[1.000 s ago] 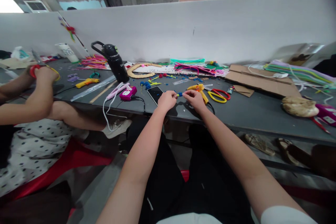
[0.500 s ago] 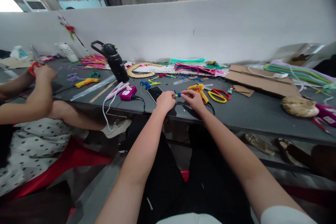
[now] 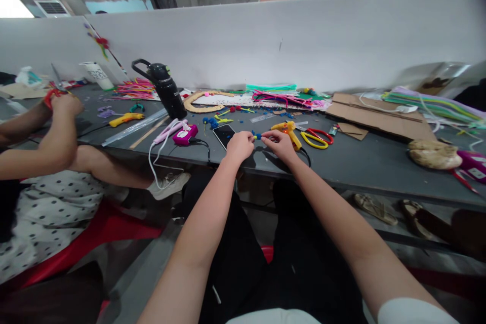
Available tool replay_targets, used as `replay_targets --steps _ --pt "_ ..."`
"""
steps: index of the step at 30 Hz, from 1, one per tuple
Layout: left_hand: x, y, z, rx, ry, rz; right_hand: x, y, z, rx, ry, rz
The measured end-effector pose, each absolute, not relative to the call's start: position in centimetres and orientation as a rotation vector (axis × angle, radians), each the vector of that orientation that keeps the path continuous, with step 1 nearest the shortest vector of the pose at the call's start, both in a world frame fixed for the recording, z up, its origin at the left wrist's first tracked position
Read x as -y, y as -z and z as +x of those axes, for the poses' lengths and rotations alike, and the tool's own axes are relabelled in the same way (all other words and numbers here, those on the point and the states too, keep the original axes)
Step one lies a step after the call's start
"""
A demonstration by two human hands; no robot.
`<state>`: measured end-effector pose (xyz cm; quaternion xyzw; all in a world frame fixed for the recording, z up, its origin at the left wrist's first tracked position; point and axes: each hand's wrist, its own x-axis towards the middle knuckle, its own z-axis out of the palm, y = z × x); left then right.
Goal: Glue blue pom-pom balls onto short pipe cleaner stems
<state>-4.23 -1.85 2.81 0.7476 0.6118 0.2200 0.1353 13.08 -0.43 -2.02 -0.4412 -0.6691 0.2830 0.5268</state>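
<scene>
My left hand [image 3: 240, 145] and my right hand [image 3: 280, 143] meet above the near edge of the dark table [image 3: 364, 162]. Both pinch a small blue and yellow pipe-cleaner piece [image 3: 257, 136] held between their fingertips. A black phone [image 3: 224, 134] lies flat just behind my left hand. A yellow glue gun [image 3: 289, 130] lies right behind my right hand, and yellow-and-red scissors [image 3: 315, 137] lie to its right.
A black bottle [image 3: 167, 88], a pink device [image 3: 184, 134] with white cable, pipe cleaners [image 3: 283, 97], cardboard sheets [image 3: 375, 114] and a white partition [image 3: 304, 35] sit behind. A person at the left [image 3: 56, 126] holds red-handled scissors. Sandals [image 3: 395, 210] lie under the table.
My hands stay together on the small piece, shifting only slightly. The person at the left has lowered the red-handled scissors a little.
</scene>
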Motion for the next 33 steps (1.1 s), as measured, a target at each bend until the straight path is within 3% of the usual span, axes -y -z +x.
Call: replay_targets --steps 33 --pt "1.74 -3.11 -4.94 -1.64 -0.652 2.158 0.57 1.85 13.11 1.627 -0.674 -1.088"
